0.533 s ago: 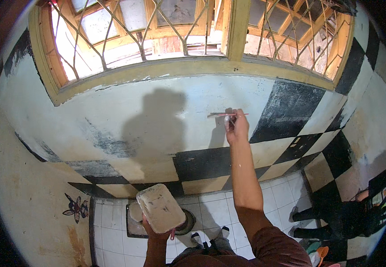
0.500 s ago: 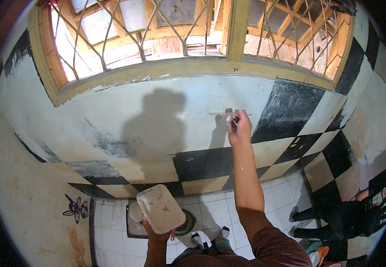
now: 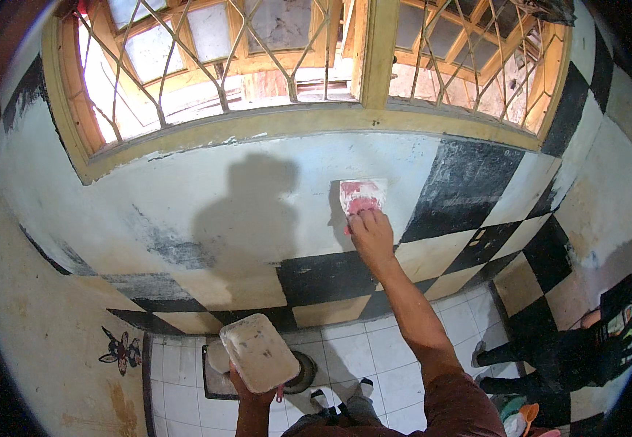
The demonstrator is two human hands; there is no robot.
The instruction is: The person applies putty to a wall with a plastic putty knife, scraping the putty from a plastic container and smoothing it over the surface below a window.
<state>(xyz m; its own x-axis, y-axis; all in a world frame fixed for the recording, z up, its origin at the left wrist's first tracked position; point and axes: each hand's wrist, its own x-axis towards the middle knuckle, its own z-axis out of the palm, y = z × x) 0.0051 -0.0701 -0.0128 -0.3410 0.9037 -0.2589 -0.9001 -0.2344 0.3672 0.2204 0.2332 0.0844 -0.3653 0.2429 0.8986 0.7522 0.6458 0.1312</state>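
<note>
My right hand [image 3: 371,231] is closed on a putty knife [image 3: 363,193] with a wide red blade smeared with white paste. Its blade is up against the white part of the wall [image 3: 316,160], below the window, with its broad face showing. Low on the left, my left hand [image 3: 252,390] grips a shallow rectangular tray [image 3: 260,353], pale and streaked with paste and dark marks. The left fingers are partly hidden beneath the tray. A small red handle tip [image 3: 279,394] sticks out below the tray's near corner; what it belongs to is hidden.
A yellow-framed window [image 3: 221,131] with a metal grille spans the upper wall. Black and beige painted squares [image 3: 327,277] cover the lower wall. Behind the tray, a dark round container [image 3: 305,371] stands on white floor tiles [image 3: 396,357]. Another person [image 3: 556,357] is at the right.
My right hand has moved down and left. The putty knife has turned from nearly edge-on to showing its broad red blade. My left hand still holds the tray.
</note>
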